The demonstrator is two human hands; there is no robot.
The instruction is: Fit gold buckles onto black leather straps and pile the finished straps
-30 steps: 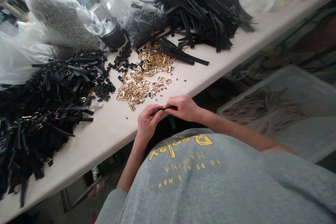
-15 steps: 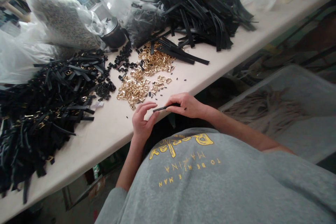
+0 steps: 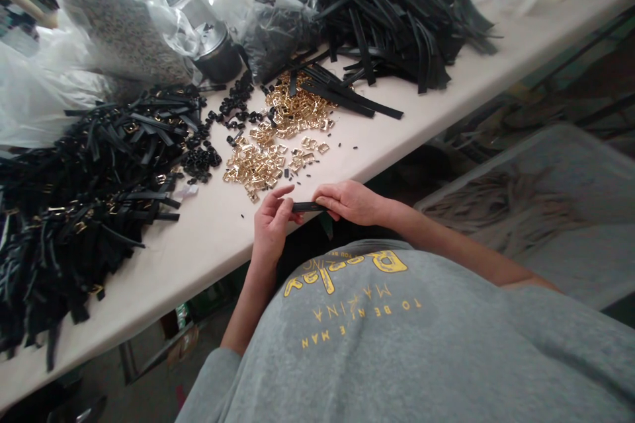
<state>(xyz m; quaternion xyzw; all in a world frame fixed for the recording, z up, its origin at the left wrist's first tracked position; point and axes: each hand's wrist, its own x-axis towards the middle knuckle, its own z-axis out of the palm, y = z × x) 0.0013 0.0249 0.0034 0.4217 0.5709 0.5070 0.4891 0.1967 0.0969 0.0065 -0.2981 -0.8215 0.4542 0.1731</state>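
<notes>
A short black strap point(image 3: 308, 207) is stretched between my two hands at the table's front edge. My left hand point(image 3: 272, 215) pinches its left end between thumb and fingers. Around its right end my right hand point(image 3: 347, 201) is closed, so that end is hidden. Just beyond the hands lies a pile of gold buckles point(image 3: 255, 165), with a second heap of gold buckles point(image 3: 297, 106) behind it. Small black loops point(image 3: 201, 164) are heaped to their left. Tiny black bits point(image 3: 307, 176) are scattered between the buckles and my right hand.
Black straps with gold buckles point(image 3: 99, 192) form a large pile at the left. Loose black straps point(image 3: 397, 20) are heaped at the back. Plastic bags point(image 3: 119, 20) and a metal can point(image 3: 218, 53) stand behind. A translucent bin point(image 3: 546, 165) sits below the table point(image 3: 198, 251) at right.
The strap has turned from edge-on to showing its flat side. My left hand's thumb and fingers have closed on its left end, and the right hand has shifted its grip.
</notes>
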